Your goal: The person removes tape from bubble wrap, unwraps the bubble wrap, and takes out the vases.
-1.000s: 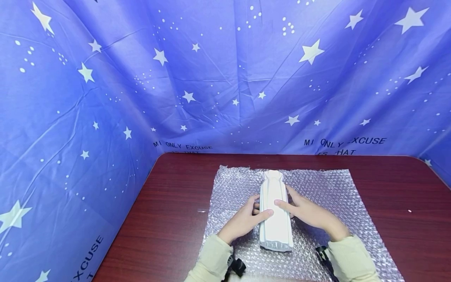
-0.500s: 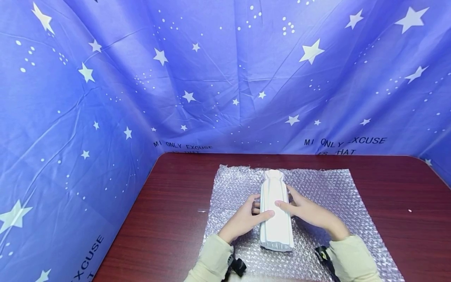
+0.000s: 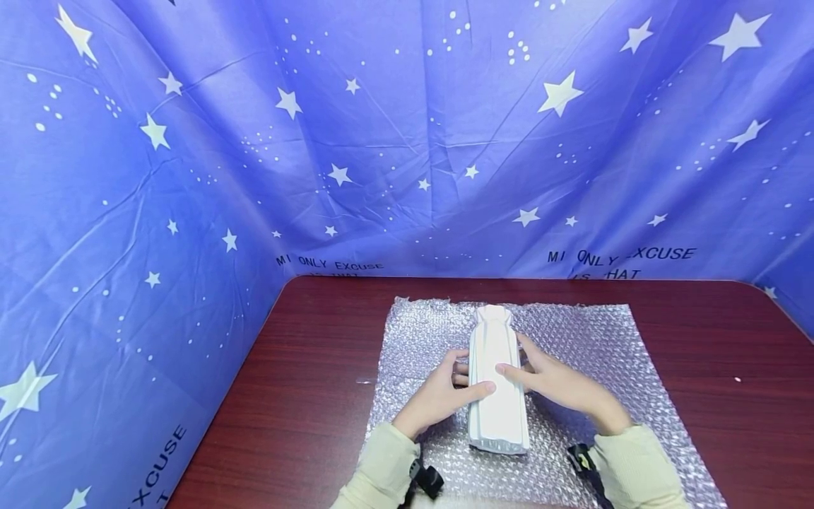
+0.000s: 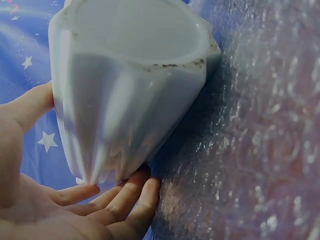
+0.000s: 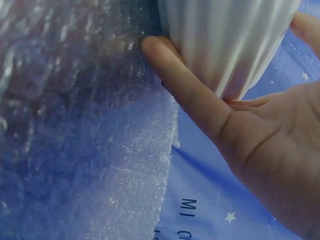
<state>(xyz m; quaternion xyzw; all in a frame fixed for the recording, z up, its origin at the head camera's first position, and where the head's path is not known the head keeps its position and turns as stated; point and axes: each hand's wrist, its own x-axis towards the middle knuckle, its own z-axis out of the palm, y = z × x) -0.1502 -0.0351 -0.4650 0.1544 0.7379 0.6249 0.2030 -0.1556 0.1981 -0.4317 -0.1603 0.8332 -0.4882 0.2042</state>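
A white fluted vase (image 3: 498, 417) lies on its side on a sheet of bubble wrap (image 3: 588, 339), its neck pointing to the back. My left hand (image 3: 439, 396) grips it from the left, thumb on top and fingers bent against the side. From the right, my right hand (image 3: 559, 378) holds it a little higher up, with its thumb also on top. The left wrist view shows the vase's round base (image 4: 135, 30), with dark specks along the rim. In the right wrist view the fluted side of the vase (image 5: 220, 45) rests against my fingers. Some fingertips are hidden under the vase.
A dark red wooden table (image 3: 305, 367) lies under the bubble wrap. A blue star-patterned curtain (image 3: 407, 141) stands along the back and left. A tiny white speck (image 3: 738, 379) lies on the right side of the table. Black straps (image 3: 427, 479) sit at both wrists.
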